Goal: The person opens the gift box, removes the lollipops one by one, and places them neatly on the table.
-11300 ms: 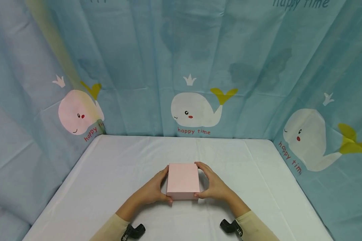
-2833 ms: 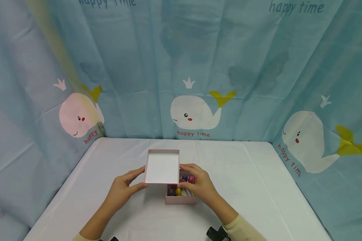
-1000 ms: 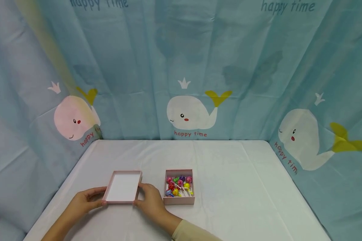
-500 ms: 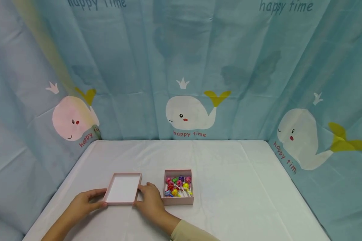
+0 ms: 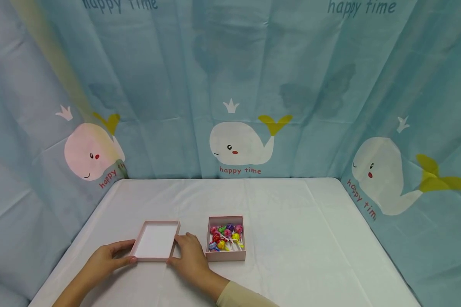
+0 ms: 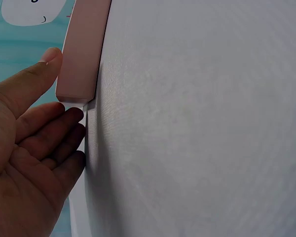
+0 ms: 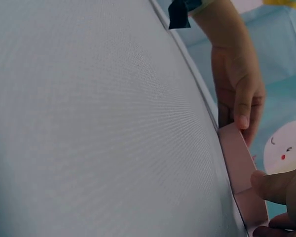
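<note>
A pink box lid lies with its white inside facing up, left of the pink box. At the lid's left side, my left hand holds the near corner between thumb and fingers. My right hand grips the right side, its thumb at the near right corner. The left wrist view has the left thumb against the lid's pink wall, fingers at the corner. Both hands appear on the lid in the right wrist view. The box stands uncovered, holding several colourful lollipops.
A white cloth covers the table, which extends to the right of the box and behind it. Blue curtains printed with whales enclose the back and both sides. The box stands just right of my right hand.
At first both hands held the closed box. The lid has since come off, turned inside up, and moved left and down to the table. During the last half second hands and lid hardly move.
</note>
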Action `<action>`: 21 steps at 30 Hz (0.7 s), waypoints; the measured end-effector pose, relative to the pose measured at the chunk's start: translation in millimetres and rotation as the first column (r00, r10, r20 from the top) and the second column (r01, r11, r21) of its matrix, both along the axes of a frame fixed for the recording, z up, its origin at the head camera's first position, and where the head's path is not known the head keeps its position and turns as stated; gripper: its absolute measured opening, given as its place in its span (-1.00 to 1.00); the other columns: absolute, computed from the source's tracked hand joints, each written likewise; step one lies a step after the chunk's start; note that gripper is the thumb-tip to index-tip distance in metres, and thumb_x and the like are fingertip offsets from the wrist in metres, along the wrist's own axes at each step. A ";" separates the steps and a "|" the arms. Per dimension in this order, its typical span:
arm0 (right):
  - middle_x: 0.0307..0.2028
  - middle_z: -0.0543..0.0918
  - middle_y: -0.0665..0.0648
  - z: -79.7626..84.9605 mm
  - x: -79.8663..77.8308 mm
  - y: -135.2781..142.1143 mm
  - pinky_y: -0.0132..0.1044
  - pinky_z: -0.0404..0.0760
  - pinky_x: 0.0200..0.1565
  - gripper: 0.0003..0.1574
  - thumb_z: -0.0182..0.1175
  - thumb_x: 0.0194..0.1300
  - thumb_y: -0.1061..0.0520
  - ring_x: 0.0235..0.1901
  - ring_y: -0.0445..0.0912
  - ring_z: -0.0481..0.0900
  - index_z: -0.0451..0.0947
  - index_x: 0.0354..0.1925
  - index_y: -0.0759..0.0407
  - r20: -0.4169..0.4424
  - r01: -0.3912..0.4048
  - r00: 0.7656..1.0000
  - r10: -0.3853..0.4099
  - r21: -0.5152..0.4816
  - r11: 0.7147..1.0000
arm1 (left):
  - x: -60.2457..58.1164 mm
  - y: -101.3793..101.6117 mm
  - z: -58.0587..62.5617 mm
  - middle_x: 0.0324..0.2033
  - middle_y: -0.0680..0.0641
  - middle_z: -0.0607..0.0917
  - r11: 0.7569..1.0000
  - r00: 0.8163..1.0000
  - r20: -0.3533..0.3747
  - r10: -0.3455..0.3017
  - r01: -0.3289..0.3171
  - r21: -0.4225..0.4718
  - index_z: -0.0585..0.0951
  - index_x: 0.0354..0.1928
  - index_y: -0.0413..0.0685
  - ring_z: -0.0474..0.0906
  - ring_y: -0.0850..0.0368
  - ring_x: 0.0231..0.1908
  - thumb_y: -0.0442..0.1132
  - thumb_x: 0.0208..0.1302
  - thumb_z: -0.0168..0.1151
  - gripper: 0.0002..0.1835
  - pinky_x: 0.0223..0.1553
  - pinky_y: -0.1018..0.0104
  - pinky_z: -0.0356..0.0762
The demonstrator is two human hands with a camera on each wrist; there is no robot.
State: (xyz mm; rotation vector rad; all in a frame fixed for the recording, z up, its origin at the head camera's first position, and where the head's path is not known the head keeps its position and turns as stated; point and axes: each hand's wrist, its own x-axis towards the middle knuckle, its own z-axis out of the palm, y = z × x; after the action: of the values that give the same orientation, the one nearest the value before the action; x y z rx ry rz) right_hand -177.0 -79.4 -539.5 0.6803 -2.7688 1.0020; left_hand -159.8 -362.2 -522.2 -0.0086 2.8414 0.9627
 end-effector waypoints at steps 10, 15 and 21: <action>0.16 0.66 -0.01 3.5 5.5 3.4 -0.23 0.49 0.36 -0.21 0.58 0.09 -0.02 0.28 -0.07 0.51 0.56 0.26 0.10 0.017 -0.014 1.000 0.015 -0.044 0.999 | 4.7 2.5 2.7 0.33 -0.24 0.57 0.999 1.000 -0.010 0.009 -0.008 0.037 0.52 0.38 -0.20 0.41 -0.28 0.38 0.27 0.06 0.51 -0.05 0.21 0.02 0.62; 0.26 0.61 -0.03 9.4 7.7 7.2 -0.20 0.47 0.40 -0.17 0.57 0.12 -0.01 0.35 -0.08 0.46 0.52 0.33 0.02 0.040 -0.054 0.998 0.056 -0.065 0.996 | 5.0 3.8 3.4 0.33 -0.25 0.57 0.998 1.000 0.000 0.023 -0.023 0.053 0.51 0.38 -0.19 0.41 -0.28 0.38 0.25 0.09 0.51 -0.07 0.20 0.09 0.64; 0.31 0.55 0.00 15.0 8.5 14.0 -0.22 0.49 0.39 -0.15 0.54 0.18 -0.03 0.37 -0.10 0.44 0.47 0.38 -0.02 0.032 -0.125 0.991 0.128 -0.076 0.989 | 5.3 6.0 7.2 0.37 -0.29 0.52 0.996 0.999 0.006 0.040 -0.040 0.080 0.48 0.41 -0.17 0.34 -0.34 0.41 0.25 0.13 0.48 -0.07 0.28 -0.07 0.50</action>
State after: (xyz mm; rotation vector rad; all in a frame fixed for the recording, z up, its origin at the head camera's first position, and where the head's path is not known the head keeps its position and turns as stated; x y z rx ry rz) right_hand -168.5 -65.4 -524.5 0.8434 -2.7335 1.1463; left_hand -154.5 -356.2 -515.0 -0.0596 2.8064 1.0826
